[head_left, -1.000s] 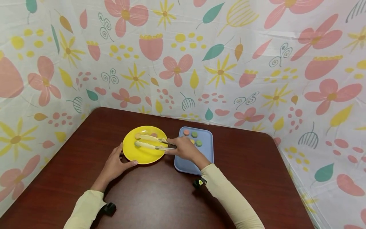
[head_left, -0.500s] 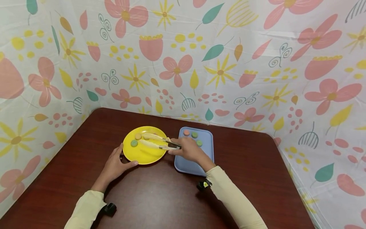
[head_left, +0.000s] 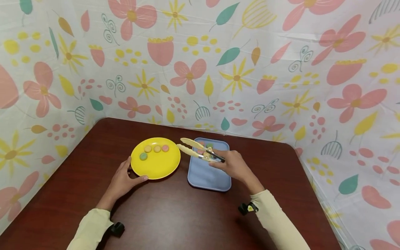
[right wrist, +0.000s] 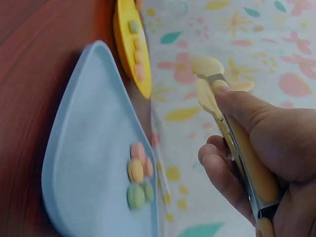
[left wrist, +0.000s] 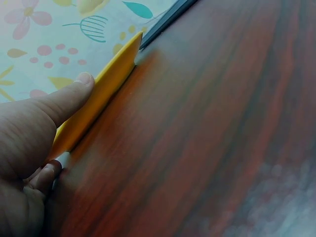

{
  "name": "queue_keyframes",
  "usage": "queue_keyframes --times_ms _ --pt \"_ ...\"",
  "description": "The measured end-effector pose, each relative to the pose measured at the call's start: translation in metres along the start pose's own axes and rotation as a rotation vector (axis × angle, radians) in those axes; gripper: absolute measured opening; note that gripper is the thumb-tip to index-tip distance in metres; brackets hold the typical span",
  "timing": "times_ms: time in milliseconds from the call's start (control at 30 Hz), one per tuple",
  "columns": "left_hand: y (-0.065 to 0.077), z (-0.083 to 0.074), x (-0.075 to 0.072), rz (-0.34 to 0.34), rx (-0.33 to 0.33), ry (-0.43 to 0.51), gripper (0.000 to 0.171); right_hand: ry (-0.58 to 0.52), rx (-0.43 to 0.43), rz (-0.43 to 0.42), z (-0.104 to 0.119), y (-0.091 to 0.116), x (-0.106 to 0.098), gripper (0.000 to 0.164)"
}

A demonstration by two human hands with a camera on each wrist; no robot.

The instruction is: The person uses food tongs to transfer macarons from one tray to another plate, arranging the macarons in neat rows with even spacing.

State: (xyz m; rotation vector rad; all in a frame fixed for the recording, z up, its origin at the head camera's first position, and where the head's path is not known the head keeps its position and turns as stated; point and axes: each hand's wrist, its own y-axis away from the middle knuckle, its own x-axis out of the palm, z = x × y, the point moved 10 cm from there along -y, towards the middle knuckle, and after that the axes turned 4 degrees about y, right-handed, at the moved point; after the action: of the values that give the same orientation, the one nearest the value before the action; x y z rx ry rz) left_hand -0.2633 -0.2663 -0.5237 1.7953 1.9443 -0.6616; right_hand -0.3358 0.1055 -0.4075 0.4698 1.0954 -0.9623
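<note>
My left hand (head_left: 122,181) grips the near left rim of a round yellow plate (head_left: 156,166), thumb on the rim and fingers beneath, as the left wrist view shows. Several small macarons lie on the plate: a green one (head_left: 143,156), two yellowish ones, and a pink one (head_left: 165,148). My right hand (head_left: 234,165) holds a pair of tongs (right wrist: 237,153) with cream tips. The tips stand apart, nothing between them, above the gap between plate and blue tray (head_left: 209,178). Pink, yellow and green macarons (right wrist: 136,196) sit at the tray's far end, partly hidden by the tongs in the head view.
Plate and tray stand side by side on a dark brown wooden table (head_left: 168,215). Behind and beside it hangs a floral-patterned cloth (head_left: 187,52). A small black camera (head_left: 117,229) is worn on the left wrist, another (head_left: 245,209) on the right.
My right hand has drawn the tongs to the right, off the plate and toward the tray. The macarons now show uncovered on the plate. My left hand keeps its place at the rim.
</note>
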Motion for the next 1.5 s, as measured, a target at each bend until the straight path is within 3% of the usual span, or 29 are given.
queue_keyframes --times_ms 300,567,900,1500 --pt "0.0 0.001 0.0 0.002 -0.007 -0.002 0.125 0.029 0.091 -0.053 -0.042 0.032 -0.024 0.063" --pt "0.0 0.002 0.0 0.002 -0.011 -0.005 0.125 0.092 0.149 -0.081 -0.073 0.054 -0.031 0.059" --pt "0.0 0.002 0.0 0.002 -0.011 -0.001 0.125 0.131 0.183 -0.065 -0.097 0.074 -0.024 0.059" --pt "0.0 0.0 0.0 -0.009 0.014 0.01 0.122 0.148 0.209 -0.036 -0.116 0.077 -0.003 0.062"
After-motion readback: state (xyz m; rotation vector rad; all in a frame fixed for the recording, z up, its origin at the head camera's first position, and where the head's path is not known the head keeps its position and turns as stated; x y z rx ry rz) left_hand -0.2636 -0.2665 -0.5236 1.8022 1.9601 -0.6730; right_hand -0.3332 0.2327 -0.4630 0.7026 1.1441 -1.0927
